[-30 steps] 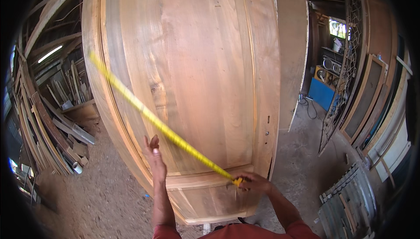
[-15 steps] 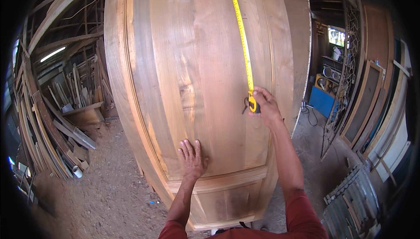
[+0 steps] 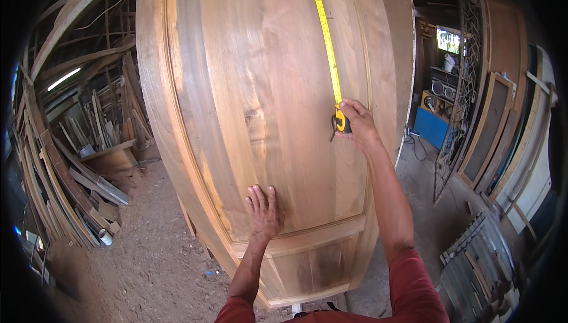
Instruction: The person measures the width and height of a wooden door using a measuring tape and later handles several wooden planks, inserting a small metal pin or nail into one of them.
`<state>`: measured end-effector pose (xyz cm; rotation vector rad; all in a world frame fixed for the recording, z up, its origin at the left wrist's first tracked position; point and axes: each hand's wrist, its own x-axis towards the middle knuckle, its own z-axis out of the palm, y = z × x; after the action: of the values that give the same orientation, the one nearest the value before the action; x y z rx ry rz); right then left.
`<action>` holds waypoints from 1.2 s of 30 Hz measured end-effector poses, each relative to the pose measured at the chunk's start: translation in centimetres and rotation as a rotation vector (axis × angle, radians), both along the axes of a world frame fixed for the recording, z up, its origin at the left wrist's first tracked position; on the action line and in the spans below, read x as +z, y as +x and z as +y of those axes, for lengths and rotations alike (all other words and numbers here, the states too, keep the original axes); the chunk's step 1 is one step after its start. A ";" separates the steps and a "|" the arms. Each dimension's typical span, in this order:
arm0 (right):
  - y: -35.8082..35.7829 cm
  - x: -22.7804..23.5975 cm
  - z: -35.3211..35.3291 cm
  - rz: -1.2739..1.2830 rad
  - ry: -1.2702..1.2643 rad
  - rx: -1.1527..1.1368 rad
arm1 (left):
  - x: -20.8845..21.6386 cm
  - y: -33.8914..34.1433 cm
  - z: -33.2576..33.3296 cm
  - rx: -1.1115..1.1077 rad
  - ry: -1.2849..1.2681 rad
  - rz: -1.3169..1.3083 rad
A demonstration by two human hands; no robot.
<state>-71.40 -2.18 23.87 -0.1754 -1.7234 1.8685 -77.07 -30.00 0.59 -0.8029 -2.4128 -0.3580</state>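
A large wooden door (image 3: 290, 163) with framed panels lies flat in front of me. My left hand (image 3: 266, 212) rests palm down on its big panel, near the lower cross rail, fingers stretched out. Farther up on the right, my right hand (image 3: 359, 123) grips the black and yellow case of a tape measure (image 3: 340, 122). From the case the yellow blade runs away along the panel and leaves the picture at the top edge. A dark wrist strap hangs from the case. The blade's far end is out of sight.
Scrap planks (image 3: 65, 187) lean and lie in piles at the left, with a white cup-like container (image 3: 105, 237) on the dirt floor. At the right stand a blue box (image 3: 431, 128), a metal lattice frame (image 3: 465, 80) and leaning wooden frames (image 3: 488, 133). Corrugated sheets (image 3: 479, 270) lie lower right.
My right hand has moved a little farther up the door with the tape measure, and less blade shows between the case and the top edge. My left hand stays flat on the panel.
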 end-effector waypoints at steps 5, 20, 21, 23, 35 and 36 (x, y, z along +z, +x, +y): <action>0.9 -1.0 0.6 0.007 0.013 -0.015 | 0.0 0.7 0.0 -0.010 0.022 0.012; 21.3 -40.0 -2.4 -0.281 -0.197 0.074 | -9.3 13.2 12.3 -0.892 0.602 -1.320; 23.7 -43.1 -3.8 -0.285 -0.198 0.044 | -11.3 13.9 12.0 -0.870 0.517 -1.384; 28.8 -47.6 -6.2 -0.278 -0.173 -0.004 | -14.2 16.3 11.5 -0.843 0.429 -1.472; 49.4 -55.9 -15.3 -0.621 -0.095 -0.342 | -18.3 25.9 11.7 -0.772 0.187 -1.585; 51.3 -55.9 -15.7 -0.710 -0.103 -0.343 | -18.5 25.5 11.9 -0.721 0.196 -1.574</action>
<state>-20.11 -17.86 -32.05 -1.2167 -1.8603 1.7355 -51.59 -18.08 -17.92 -1.6634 -3.0798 -2.1175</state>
